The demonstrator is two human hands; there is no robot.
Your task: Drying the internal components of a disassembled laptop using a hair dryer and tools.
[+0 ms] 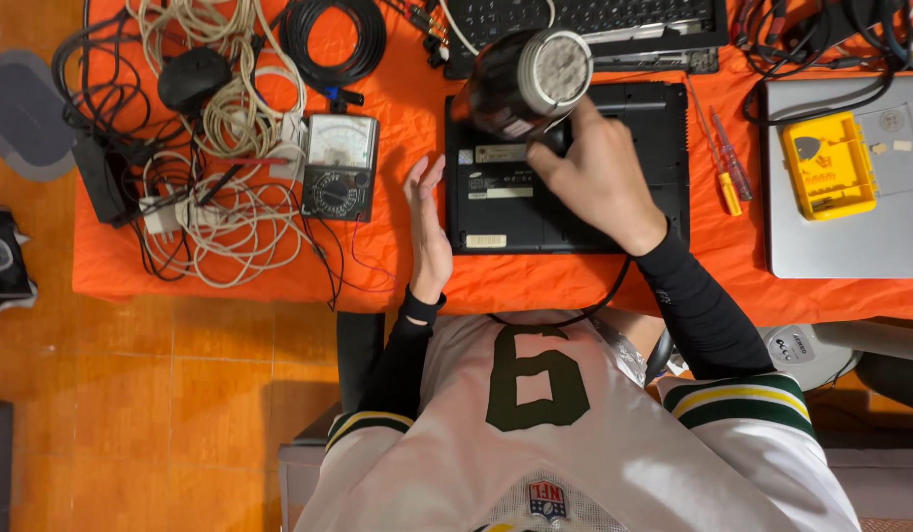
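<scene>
- The orange table (397,266) carries everything; the black laptop (565,177) lies upside down near the middle of its front edge.
- A closed silver laptop (850,227) sits at the right front corner, with a yellow bit case (828,165) on it.
- The round black lamp (523,84) with a silver face is held over the back left corner of the black laptop; it is better to keep it steady and pointed at the base.
- The right hand (599,177) grips the lamp from below.
- The left hand (429,232) is open and flat, edge-on at the left side of the black laptop, holding nothing.
- Two screwdrivers (724,158) lie just right of it, within easy reach.
</scene>
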